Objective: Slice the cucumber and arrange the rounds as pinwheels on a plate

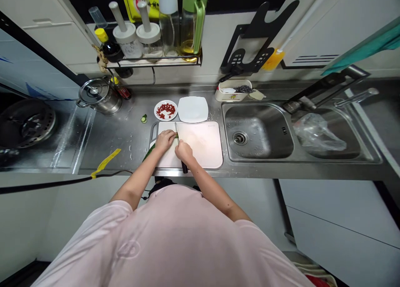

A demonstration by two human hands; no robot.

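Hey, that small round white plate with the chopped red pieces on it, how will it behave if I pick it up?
The small round white plate looks like glazed ceramic, so it is probably fragile. Its low rim suggests the chopped red pieces could slide off if tilted. It likely feels light.

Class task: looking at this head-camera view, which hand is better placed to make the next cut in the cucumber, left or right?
Probably the right: the right hand grips the knife, its blade at the cucumber, while the left hand rests on the cucumber, steadying it.
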